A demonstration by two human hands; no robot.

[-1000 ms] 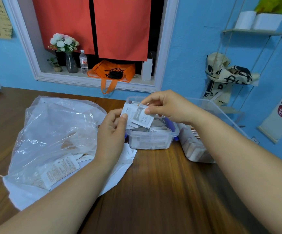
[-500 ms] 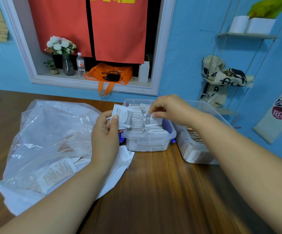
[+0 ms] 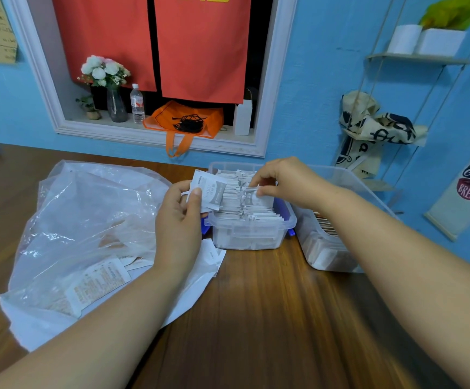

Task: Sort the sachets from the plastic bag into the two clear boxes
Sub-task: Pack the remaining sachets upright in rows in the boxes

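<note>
My left hand grips a small fan of grey-and-white sachets, with the thumb pressed across them, just left of the smaller clear box. My right hand pinches one sachet between thumb and fingertips and holds it upright among the rows in that box. The box looks nearly full, packed edge-on up to the rim. The larger clear box beside it on the right holds brown-edged sachets, and I can't see how full it is. The plastic bag lies crumpled on the bench to my left. A few packets show through it. I judge the sorting mostly done, with my handful and those left.
</note>
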